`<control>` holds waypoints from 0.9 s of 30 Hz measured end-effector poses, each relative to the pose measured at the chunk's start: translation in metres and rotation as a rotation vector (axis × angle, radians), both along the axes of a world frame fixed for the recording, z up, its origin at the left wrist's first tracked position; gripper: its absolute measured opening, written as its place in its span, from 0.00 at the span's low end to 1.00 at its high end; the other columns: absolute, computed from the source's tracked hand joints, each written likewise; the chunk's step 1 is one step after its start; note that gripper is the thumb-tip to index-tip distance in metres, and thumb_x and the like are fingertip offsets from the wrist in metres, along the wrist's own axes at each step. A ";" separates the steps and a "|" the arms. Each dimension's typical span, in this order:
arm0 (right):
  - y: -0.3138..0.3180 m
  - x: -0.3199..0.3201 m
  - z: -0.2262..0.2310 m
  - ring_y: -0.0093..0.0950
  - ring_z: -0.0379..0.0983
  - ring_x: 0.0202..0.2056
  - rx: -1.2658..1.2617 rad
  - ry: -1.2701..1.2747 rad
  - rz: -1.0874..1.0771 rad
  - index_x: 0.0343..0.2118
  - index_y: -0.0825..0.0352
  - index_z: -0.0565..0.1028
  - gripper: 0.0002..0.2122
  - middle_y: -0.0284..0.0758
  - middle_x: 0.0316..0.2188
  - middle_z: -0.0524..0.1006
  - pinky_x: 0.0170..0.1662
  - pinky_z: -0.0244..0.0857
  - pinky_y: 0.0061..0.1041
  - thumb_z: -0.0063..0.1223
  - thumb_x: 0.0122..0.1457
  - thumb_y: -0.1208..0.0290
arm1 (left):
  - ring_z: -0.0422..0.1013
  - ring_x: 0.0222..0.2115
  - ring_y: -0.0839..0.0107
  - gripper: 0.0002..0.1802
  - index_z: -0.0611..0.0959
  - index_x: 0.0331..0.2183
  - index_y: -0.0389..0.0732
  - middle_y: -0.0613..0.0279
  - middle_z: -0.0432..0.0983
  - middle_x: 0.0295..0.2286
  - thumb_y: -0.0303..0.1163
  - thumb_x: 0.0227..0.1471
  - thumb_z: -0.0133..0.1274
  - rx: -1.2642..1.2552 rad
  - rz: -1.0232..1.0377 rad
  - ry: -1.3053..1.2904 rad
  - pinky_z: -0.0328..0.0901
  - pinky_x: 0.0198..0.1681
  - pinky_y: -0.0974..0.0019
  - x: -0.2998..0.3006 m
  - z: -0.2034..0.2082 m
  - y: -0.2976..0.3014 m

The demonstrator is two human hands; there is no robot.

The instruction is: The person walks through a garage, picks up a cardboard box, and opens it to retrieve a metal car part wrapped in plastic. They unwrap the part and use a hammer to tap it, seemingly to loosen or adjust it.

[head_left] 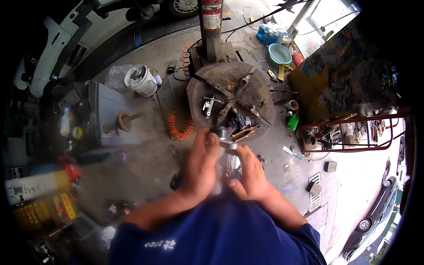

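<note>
Close to my chest, between my two hands, is a silver-and-white device with a black round cap and what looks like a clear bowl; its exact kind I cannot make out. My left hand wraps its left side, thumb up along the black cap. On the other side my right hand grips it, with the fingers partly hidden behind it. Just beyond is a round tyre-changer turntable with metal clamp arms. On it lie a silver metal tool, a cordless power tool and several hand tools.
An orange coiled air hose lies left of the turntable, near a white bucket. At right are a green bottle and a red-framed rack of parts. A light blue basin stands at the back, beyond a column.
</note>
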State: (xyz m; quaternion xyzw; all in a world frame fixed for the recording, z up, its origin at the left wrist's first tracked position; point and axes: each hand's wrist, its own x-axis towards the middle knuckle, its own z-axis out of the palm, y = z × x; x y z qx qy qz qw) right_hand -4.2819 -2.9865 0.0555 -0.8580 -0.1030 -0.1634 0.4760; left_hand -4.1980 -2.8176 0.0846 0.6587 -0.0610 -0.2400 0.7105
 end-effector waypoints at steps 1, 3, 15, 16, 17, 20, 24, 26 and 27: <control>-0.001 0.000 -0.002 0.56 0.78 0.49 0.010 0.028 0.011 0.67 0.74 0.67 0.38 0.54 0.53 0.78 0.54 0.73 0.46 0.64 0.67 0.46 | 0.70 0.45 0.79 0.27 0.76 0.56 0.40 0.63 0.78 0.44 0.54 0.80 0.39 -0.042 0.025 0.111 0.65 0.49 0.67 -0.001 -0.005 -0.002; -0.001 0.001 -0.001 0.56 0.78 0.49 -0.009 0.053 0.002 0.66 0.74 0.67 0.38 0.53 0.52 0.78 0.54 0.73 0.46 0.66 0.65 0.47 | 0.70 0.45 0.79 0.27 0.76 0.56 0.39 0.63 0.77 0.44 0.54 0.80 0.38 -0.091 0.025 0.128 0.65 0.50 0.67 -0.002 -0.011 -0.001; 0.003 0.013 0.018 0.40 0.80 0.33 -0.183 -0.053 -0.073 0.56 0.71 0.75 0.33 0.39 0.38 0.78 0.34 0.74 0.37 0.71 0.56 0.50 | 0.70 0.51 0.73 0.32 0.67 0.68 0.37 0.61 0.74 0.51 0.53 0.79 0.41 -0.153 0.022 -0.045 0.66 0.58 0.64 -0.016 0.000 -0.003; 0.003 0.013 0.015 0.40 0.80 0.33 -0.171 -0.052 -0.075 0.56 0.71 0.76 0.33 0.39 0.38 0.78 0.34 0.74 0.37 0.71 0.56 0.50 | 0.70 0.51 0.73 0.32 0.67 0.68 0.37 0.61 0.74 0.51 0.52 0.79 0.41 -0.165 0.033 -0.033 0.66 0.58 0.64 -0.018 0.000 -0.004; 0.004 0.011 0.011 0.39 0.80 0.33 -0.158 -0.047 -0.074 0.56 0.71 0.76 0.33 0.39 0.38 0.78 0.34 0.74 0.37 0.71 0.56 0.50 | 0.70 0.51 0.73 0.32 0.67 0.69 0.37 0.62 0.74 0.51 0.52 0.79 0.42 -0.175 0.047 -0.016 0.66 0.58 0.64 -0.021 -0.001 -0.005; 0.003 0.008 0.009 0.40 0.80 0.33 -0.129 -0.037 -0.070 0.55 0.73 0.76 0.32 0.40 0.38 0.78 0.34 0.75 0.37 0.71 0.57 0.50 | 0.71 0.52 0.73 0.32 0.67 0.69 0.36 0.61 0.74 0.52 0.51 0.79 0.43 -0.119 0.054 -0.004 0.66 0.59 0.64 -0.024 -0.008 -0.003; 0.001 0.005 0.007 0.41 0.81 0.33 -0.089 -0.027 -0.063 0.54 0.74 0.76 0.32 0.41 0.37 0.78 0.35 0.75 0.38 0.71 0.57 0.50 | 0.72 0.53 0.71 0.34 0.66 0.70 0.35 0.59 0.74 0.52 0.51 0.78 0.44 -0.119 0.077 -0.002 0.66 0.59 0.63 -0.027 -0.011 -0.004; 0.001 0.004 0.005 0.42 0.81 0.33 -0.068 -0.019 -0.057 0.54 0.74 0.76 0.32 0.42 0.37 0.77 0.36 0.76 0.38 0.71 0.57 0.50 | 0.72 0.52 0.71 0.34 0.66 0.70 0.35 0.59 0.75 0.52 0.51 0.78 0.44 -0.111 0.101 0.005 0.67 0.58 0.63 -0.030 -0.011 -0.007; 0.001 0.004 0.003 0.42 0.81 0.33 -0.054 -0.011 -0.052 0.54 0.74 0.76 0.32 0.42 0.37 0.77 0.36 0.76 0.38 0.71 0.58 0.50 | 0.72 0.52 0.71 0.34 0.66 0.70 0.35 0.59 0.75 0.52 0.51 0.78 0.44 -0.108 0.114 0.009 0.67 0.58 0.63 -0.031 -0.011 -0.008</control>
